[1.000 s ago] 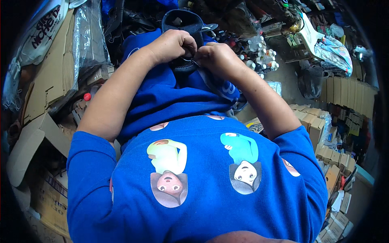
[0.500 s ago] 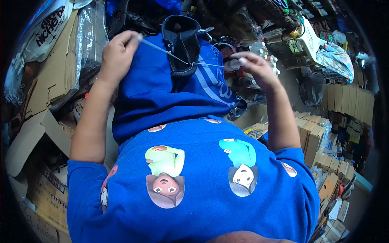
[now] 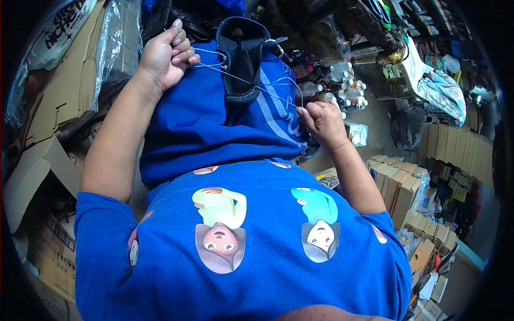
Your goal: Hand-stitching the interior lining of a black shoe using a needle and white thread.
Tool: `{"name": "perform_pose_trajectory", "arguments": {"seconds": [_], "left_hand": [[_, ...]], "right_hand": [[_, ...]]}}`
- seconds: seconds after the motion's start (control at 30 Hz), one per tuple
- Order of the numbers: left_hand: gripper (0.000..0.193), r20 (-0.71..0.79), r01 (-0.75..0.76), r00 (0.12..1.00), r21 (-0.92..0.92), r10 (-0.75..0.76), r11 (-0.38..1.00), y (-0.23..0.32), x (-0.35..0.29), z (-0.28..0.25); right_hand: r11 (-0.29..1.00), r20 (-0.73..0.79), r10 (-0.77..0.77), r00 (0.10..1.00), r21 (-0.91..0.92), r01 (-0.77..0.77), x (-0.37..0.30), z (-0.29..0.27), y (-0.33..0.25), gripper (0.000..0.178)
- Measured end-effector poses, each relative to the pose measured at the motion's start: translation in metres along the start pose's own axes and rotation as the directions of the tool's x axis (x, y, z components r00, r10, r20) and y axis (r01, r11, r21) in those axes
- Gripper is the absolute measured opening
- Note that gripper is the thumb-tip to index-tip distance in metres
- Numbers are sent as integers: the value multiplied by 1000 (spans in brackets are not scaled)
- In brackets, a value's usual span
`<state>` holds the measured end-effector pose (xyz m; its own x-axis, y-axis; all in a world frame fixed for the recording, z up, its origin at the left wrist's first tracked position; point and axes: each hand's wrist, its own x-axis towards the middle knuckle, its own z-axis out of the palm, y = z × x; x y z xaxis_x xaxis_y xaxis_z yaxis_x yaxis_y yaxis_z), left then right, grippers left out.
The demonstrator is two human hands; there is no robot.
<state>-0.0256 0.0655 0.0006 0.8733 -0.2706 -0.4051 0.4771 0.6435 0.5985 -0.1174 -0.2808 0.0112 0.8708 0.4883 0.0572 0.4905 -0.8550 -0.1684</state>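
Between my blue-clad thighs stands a black leather piece point(image 3: 243, 80), open at the top like a shoe upper, with pale stitching along its lower edge and a strap with a metal ring at its right. A thin pale thread point(image 3: 211, 66) runs from it to both hands. On the left, my left hand point(image 3: 168, 58) is closed on the thread, which loops at the leather's left side. Lower and to the right, my right hand point(image 3: 324, 122) pinches the thread's other stretch. Whether a needle is in either hand cannot be made out. Neither hand touches the leather.
Flattened cardboard point(image 3: 67, 80) and a clear plastic sheet lie at my left. Several small bottles point(image 3: 350, 91) stand beyond my right hand. Stacked cardboard boxes point(image 3: 393, 184) fill the right side, with a dark plastic bag point(image 3: 409, 128) farther off. More black leather point(image 3: 166, 18) lies beyond my left hand.
My left hand has moved up and turned, with its fingers curled in. My right hand has come lower and left. The thread now hangs in looser loops about the leather.
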Motion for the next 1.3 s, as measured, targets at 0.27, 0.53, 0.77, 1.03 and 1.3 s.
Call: {"name": "perform_pose_trajectory", "arguments": {"seconds": [0.27,0.53,0.77,1.03,1.3], "left_hand": [[41,48,-89,995,87,85,992,-18,-1,20],[29,-61,-13,995,718,82,696,41,-26,-49],[56,197,-312,895,917,400,247,90,-11,-81],[68,27,-7,998,936,52,-352,4,92,2],[37,-47,72,996,937,80,-341,1,98,-4]], "right_hand": [[997,-64,-49,997,-60,45,0,3,-24,33],[166,377,291,879,885,-435,-20,37,50,24],[539,197,137,971,807,-240,85,-34,-3,68],[951,444,-137,886,309,-8,145,-12,-35,56],[791,377,288,880,425,-440,84,-2,-62,39]]}}
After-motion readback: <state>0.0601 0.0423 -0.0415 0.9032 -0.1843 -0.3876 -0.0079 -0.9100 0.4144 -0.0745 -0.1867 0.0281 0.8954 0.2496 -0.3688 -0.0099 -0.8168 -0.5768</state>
